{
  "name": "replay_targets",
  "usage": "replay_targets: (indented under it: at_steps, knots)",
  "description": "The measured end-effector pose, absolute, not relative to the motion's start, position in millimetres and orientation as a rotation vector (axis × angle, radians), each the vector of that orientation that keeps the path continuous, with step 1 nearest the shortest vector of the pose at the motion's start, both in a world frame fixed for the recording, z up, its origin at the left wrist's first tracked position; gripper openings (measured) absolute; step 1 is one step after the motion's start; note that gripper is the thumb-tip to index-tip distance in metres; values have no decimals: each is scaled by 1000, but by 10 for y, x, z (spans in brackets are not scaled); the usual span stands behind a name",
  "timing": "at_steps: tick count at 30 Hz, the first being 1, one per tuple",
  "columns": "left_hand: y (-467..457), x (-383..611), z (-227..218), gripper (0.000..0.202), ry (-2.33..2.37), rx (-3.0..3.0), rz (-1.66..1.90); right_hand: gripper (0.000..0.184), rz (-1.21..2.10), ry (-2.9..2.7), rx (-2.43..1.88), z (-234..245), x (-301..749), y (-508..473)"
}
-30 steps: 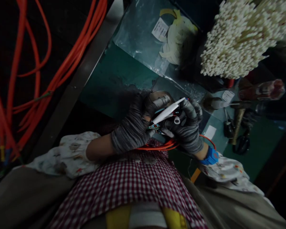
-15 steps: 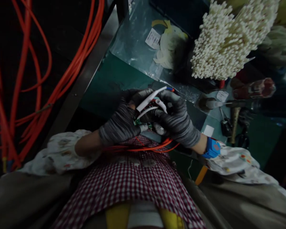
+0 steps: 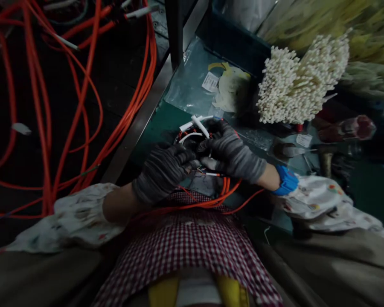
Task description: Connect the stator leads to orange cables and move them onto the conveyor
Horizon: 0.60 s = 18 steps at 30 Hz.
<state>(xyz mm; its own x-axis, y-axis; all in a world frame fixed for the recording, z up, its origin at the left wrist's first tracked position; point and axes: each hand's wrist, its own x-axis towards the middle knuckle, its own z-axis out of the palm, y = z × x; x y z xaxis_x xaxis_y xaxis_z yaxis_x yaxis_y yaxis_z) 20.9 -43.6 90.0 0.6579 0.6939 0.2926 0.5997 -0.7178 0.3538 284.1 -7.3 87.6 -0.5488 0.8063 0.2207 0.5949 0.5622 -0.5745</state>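
Both my hands wear grey knit gloves and meet over the near edge of a green bench (image 3: 156, 123). My left hand (image 3: 161, 170) is closed, its fingertips pinching the thin wire ends of a small bundle. My right hand (image 3: 228, 151) is closed round the same bundle of orange wires (image 3: 225, 187) and short white tubes (image 3: 196, 123), which stick up above my fingers. The orange wires trail down from the hands across my checked apron (image 3: 192, 247). A blue watch (image 3: 286, 181) sits on my right wrist.
A big sheaf of white tube ends (image 3: 294, 89) lies at the back right. A clear plastic bag (image 3: 192, 85) with pale strips and a label lies behind the hands. Loops of orange cable (image 3: 80, 106) hang left of the bench. Dark tools (image 3: 326, 157) lie to the right.
The view has tilted up, showing more cable and bench. My hands have shifted the bundle away from my body; the white tubes now point up and left, and my left fingers pinch lower.
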Motion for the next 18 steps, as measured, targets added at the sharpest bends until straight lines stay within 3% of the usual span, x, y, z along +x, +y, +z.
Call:
replay_targets:
  at_steps: [4, 9, 12, 15, 18]
  knots:
    - [-563, 226, 904, 29, 1004, 2755, 537, 30, 387, -2279, -1190, 1160, 3069, -525]
    - [-569, 209, 549, 33, 1084, 2688, 784, 33, 722, -2301, -1273, 1045, 3209, -813]
    - [-538, 252, 394, 25, 1066, 2667, 970, 38, 839, -2274, -1329, 930, 3155, -786]
    - [-516, 307, 398, 16, 1044, 2602, 1083, 44, 750, -2221, -1364, 905, 3027, -769]
    - [-517, 319, 462, 11, 1058, 2556, 1083, 36, 591, -2264, -1437, 922, 2906, -808]
